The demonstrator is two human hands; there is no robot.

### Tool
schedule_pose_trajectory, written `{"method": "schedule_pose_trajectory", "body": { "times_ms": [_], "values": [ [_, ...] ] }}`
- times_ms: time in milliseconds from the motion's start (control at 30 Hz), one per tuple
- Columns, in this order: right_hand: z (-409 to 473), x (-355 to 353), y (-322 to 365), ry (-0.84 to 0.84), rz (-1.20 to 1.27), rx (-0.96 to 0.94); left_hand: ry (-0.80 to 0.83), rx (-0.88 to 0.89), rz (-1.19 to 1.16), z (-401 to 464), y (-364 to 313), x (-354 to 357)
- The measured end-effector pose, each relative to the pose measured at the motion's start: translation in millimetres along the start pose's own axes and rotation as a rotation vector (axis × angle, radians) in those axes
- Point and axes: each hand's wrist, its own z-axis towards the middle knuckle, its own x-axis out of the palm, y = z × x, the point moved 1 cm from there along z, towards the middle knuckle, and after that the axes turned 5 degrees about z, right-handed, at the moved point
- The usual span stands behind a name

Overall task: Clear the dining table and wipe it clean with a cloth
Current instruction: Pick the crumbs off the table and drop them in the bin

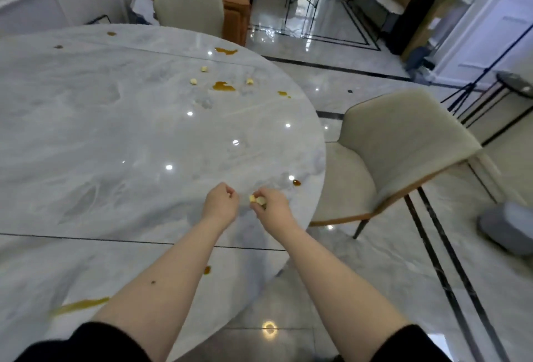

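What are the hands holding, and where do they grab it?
The right hand pinches small yellow food bits at its fingertips. The left hand is curled shut; whether it holds anything cannot be told.

Two bare forearms reach over the marble table [115,131], each ending in a black sleeve pushed up near the elbow. The left hand [220,203] and right hand [272,208] wear no rings, watch or gloves. One small dark spot marks the left forearm, toward the sleeve
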Motion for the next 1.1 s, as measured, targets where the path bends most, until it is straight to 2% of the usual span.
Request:
{"method": "schedule_pose_trajectory", "body": {
  "times_ms": [267, 400, 500, 667, 833, 1100],
  "values": [
    [-135.7, -151.5, -118.5, -0.191, -0.108, 0.088, 0.254, 0.1, -0.067, -126.5, -104.1, 138.5],
    [-200.4, -216.0, -185.8, -0.269, -0.095, 0.21, 0.364, 0.147, -0.086, -196.0, -141.7, 223.5],
    [-244.3, -241.0, -237.7, -0.314, -0.022, 0.33, 0.486, 0.118, -0.056, -245.1, -152.1, 283.7],
    [-301.9, -232.1, -315.6, -0.242, 0.097, 0.481, 0.64, -0.074, -0.055, -294.0, -124.6, 371.1],
    [-346.6, -198.6, -375.7, -0.205, 0.18, 0.645, 0.748, -0.193, 0.0, -323.9, -82.2, 426.5],
    [-393.6, -128.3, -443.9, -0.175, 0.254, 0.825, 0.783, -0.413, 0.048, -351.0, -7.0, 489.2]
  ]
}}
